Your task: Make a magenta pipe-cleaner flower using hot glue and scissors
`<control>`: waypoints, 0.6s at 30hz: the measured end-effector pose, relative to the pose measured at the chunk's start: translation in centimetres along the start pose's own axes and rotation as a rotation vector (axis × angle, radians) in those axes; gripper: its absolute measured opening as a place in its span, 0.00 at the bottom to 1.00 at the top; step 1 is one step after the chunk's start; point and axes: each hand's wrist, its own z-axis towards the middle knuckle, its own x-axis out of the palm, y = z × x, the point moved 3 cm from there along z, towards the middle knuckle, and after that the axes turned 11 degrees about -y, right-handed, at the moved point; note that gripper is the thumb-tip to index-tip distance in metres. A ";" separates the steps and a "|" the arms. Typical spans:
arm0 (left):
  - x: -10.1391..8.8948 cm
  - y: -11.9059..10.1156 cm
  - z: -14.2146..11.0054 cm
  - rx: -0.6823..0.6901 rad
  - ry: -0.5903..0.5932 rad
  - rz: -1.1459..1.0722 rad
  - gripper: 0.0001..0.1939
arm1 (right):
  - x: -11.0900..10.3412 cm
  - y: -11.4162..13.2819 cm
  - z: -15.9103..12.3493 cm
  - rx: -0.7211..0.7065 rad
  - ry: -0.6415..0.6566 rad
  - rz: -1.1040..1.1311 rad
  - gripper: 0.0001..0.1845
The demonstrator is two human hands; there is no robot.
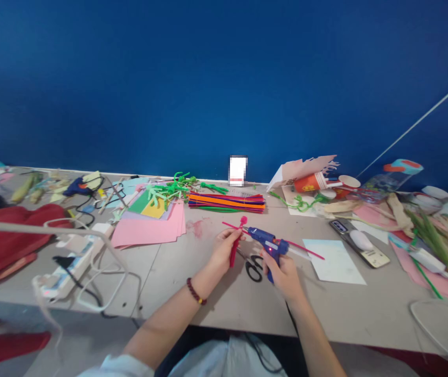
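While left fingers (233, 236) pinch red stem (233, 255), right fingers (282, 265) grip one glue-gun (266, 240), label (271, 244) unreadable. One phone (375, 256) toward right edge of worktop (247, 309).

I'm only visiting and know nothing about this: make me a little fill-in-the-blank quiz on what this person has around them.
1. The right hand grips a blue ____ whose tip points toward the left hand.
2. Around the left wrist is a dark beaded ____.
3. A pair of black-handled ____ lies on the table between the hands.
4. The wall behind the table is ____.

Missing words: glue gun; bracelet; scissors; blue.
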 end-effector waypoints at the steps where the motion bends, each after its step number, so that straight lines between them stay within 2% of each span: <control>1: 0.0 0.0 0.0 -0.002 -0.003 0.003 0.14 | 0.0 0.1 0.0 -0.006 -0.008 -0.007 0.25; 7: -0.1 0.2 0.1 -0.002 0.021 0.009 0.14 | 0.0 1.2 -0.2 -0.095 -0.054 -0.103 0.23; 11: -0.1 0.3 0.2 -0.016 0.015 -0.003 0.14 | -0.3 1.2 -0.2 -0.088 -0.101 -0.103 0.23; 15: -0.2 0.1 0.3 -0.040 -0.039 -0.058 0.13 | -0.7 0.0 -0.2 0.037 -0.113 0.010 0.24; 18: -0.2 -0.1 0.2 -0.057 -0.063 -0.089 0.12 | -1.1 -0.9 -0.4 0.214 -0.059 0.231 0.23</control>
